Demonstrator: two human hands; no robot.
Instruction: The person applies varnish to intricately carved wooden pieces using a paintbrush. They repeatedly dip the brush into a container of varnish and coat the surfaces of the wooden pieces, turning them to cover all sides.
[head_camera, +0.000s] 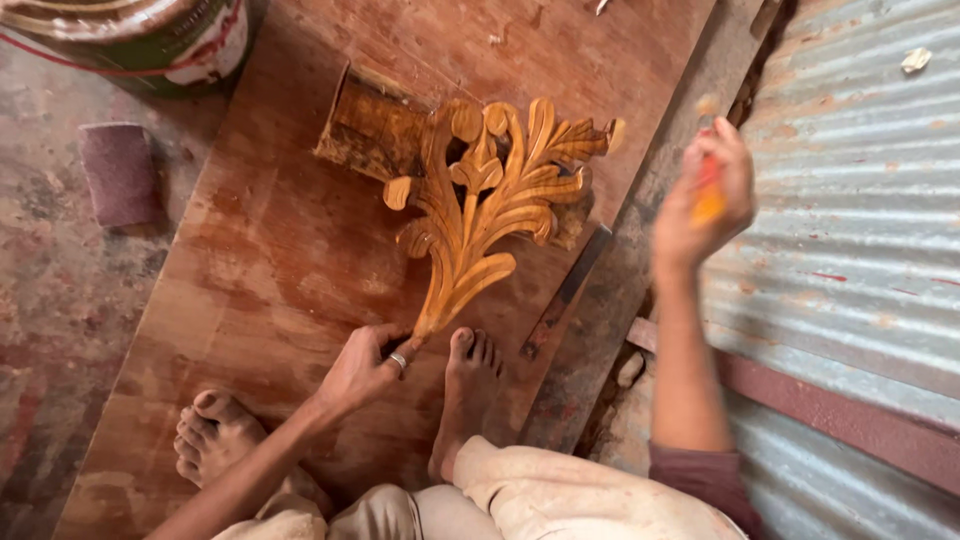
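1. Workshop floor, seen from above: reddish plywood board (300, 250) laid flat, stained concrete to the left, corrugated metal sheet (860, 200) to the right.
2. Left hand (365, 368), ring on one finger, closed on the narrow stem end of the carved wooden leaf ornament (480, 205), pinning it low against the board.
3. Right hand (703, 195) raised off to the right above the metal sheet, wrapped around a small orange-handled tool (709, 195); blurred, so tip and kind of tool not readable, possibly a brush.
4. Bare right foot (468, 385) planted on the board just beside the stem; bare left foot (212, 432) further left, near the board's edge.
5. Ornament lying near the middle of the board, stem toward the body, fronds fanning away, its top resting over a dark stained wooden block (372, 130).
6. Look of the carving: scrolling leaves and curled lobes, cut through, even honey-orange colour with a slight sheen.
7. Progress, as a judgement: carving finished, colour or polish seemingly on every visible face; touch-ups and the hidden underside perhaps left.
8. Further out: flat dark metal strip (565, 290) right of the carving, maroon sanding pad (120, 172) on the concrete, bucket (150, 40) at the top left corner.
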